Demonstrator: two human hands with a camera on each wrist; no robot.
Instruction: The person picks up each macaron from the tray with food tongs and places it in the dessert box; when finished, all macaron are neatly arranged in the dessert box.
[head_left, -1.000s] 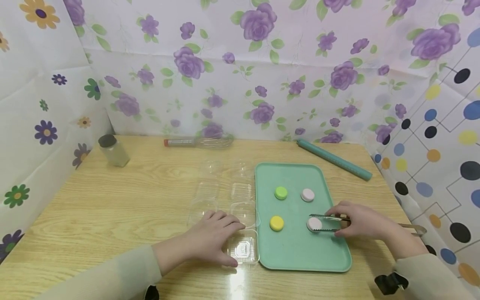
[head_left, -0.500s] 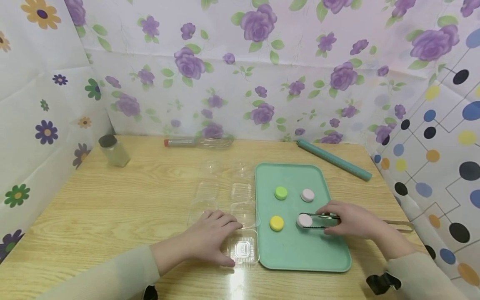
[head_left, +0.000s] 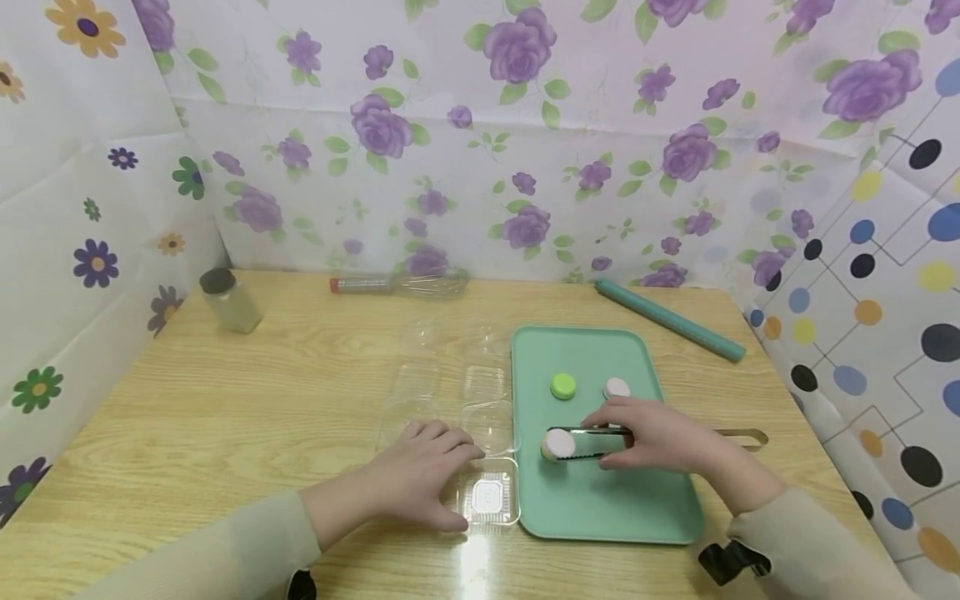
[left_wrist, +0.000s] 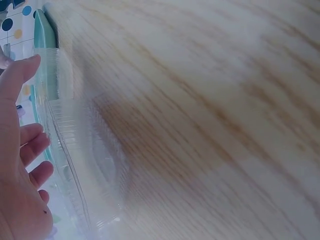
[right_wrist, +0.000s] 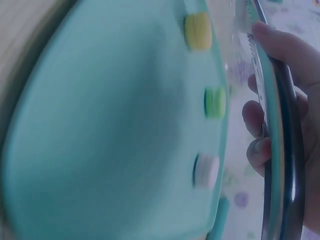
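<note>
My right hand (head_left: 663,435) grips metal tongs (right_wrist: 282,175). Between the tongs' tips is a pale pink macaron (head_left: 559,443), raised over the green tray (head_left: 600,508). In the head view it covers most of the yellow macaron (right_wrist: 198,31), which sits on the tray in the right wrist view. A green macaron (head_left: 563,386) and another pink macaron (head_left: 617,387) lie farther back on the tray. My left hand (head_left: 420,475) has its fingers spread and relaxed at the clear plastic container (head_left: 487,498), left of the tray; firm contact is hard to tell.
A whisk (head_left: 397,285) lies along the back of the wooden table (head_left: 247,433). At the back left stands a jar with a dark lid (head_left: 231,302). Behind the tray, a teal stick-shaped thing (head_left: 671,320) lies slantwise. Patterned cloths (head_left: 450,183) enclose the table.
My right hand has moved left with the tongs, lifting the front pink macaron from its spot and carrying it over the yellow one. The left hand has stayed nearly still.
</note>
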